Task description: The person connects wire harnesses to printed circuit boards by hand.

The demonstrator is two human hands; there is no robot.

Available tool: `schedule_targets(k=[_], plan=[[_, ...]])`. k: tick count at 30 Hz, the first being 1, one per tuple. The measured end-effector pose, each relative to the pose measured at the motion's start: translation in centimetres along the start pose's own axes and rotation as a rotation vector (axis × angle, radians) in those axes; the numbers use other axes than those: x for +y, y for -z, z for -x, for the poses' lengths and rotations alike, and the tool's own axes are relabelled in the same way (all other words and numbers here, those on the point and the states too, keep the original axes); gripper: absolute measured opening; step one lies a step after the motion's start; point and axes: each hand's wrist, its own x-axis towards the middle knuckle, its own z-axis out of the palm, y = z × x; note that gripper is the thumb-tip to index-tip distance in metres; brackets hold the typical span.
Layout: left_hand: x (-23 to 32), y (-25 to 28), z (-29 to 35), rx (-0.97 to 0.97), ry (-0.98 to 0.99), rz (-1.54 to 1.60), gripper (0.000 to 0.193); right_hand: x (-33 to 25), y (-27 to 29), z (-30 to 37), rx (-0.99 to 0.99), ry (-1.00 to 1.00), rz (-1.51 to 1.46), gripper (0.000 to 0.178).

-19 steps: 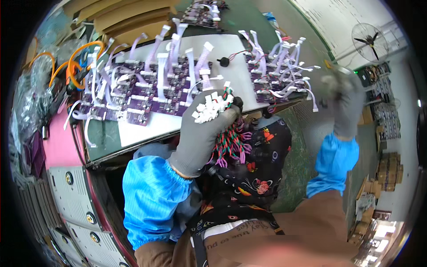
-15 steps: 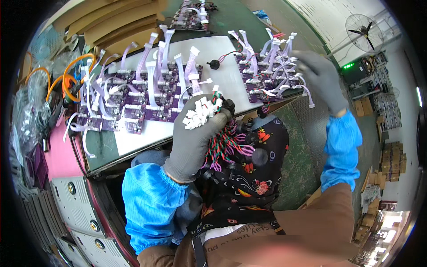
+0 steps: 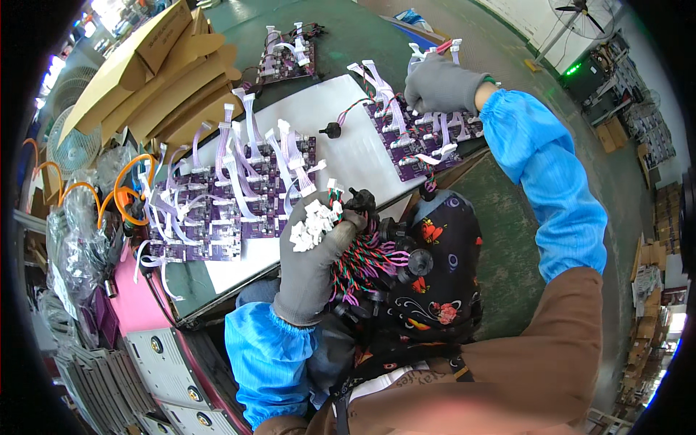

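Note:
My left hand [image 3: 308, 264], in a grey glove, is closed around a bundle of twisted wire leads [image 3: 366, 259]. Their white connectors [image 3: 315, 225] stick out above the thumb, and black round end pieces [image 3: 419, 262] hang over my lap. At the right purple circuit board [image 3: 395, 148], my gloved right hand [image 3: 446, 83] reaches over the far side, fingers curled down among upright ribbon cables [image 3: 391, 101]. The hand hides what its fingertips grip. One lead with a black end piece [image 3: 330, 130] runs from this board onto the white sheet.
More purple boards [image 3: 217, 246] with upright ribbon cables cover the white sheet's [image 3: 319, 109] left part. Another board [image 3: 286, 58] lies farther back on the green table [image 3: 348, 43]. Cardboard pieces [image 3: 152, 80], orange cable [image 3: 119, 196] and plastic bags [image 3: 80, 232] crowd the left.
My right hand has moved left from the right board's outer edge to over its far side, fingers now curled down. The view has shifted; my left hand still holds the wire bundle.

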Motion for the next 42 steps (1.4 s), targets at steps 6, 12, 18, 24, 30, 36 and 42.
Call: schedule_targets(k=[6, 12, 18, 24, 30, 36, 42], plan=[[-0.1, 0.0, -0.1, -0.021, 0.004, -0.067, 0.038, 1.9, -2.8, -2.4, 0.384, 0.152, 0.062, 0.017], [-0.1, 0.2, -0.2, -0.063, 0.003, -0.080, 0.037, 2.9, -4.2, -4.3, 0.351, -0.017, 0.099, 0.010], [0.1, -0.4, 0.0, -0.016, 0.036, -0.050, 0.038, 3.0, -3.1, -3.7, 0.274, 0.091, 0.060, 0.017], [0.0, 0.1, -0.2, -0.049, 0.038, -0.077, 0.043, 2.4, -3.7, -4.5, 0.317, 0.060, 0.204, 0.020], [0.2, -0.3, -0.2, -0.060, 0.035, -0.074, 0.051, 2.7, -4.8, -4.5, 0.429, 0.088, 0.351, 0.012], [0.1, -0.2, -0.1, -0.046, 0.039, -0.073, 0.051, 1.8, -2.1, -5.0, 0.151, 0.081, 0.244, 0.024], [0.1, -0.5, -0.1, -0.058, 0.017, -0.063, 0.046, 2.2, -2.1, -5.1, 0.101, 0.047, 0.122, 0.020]])
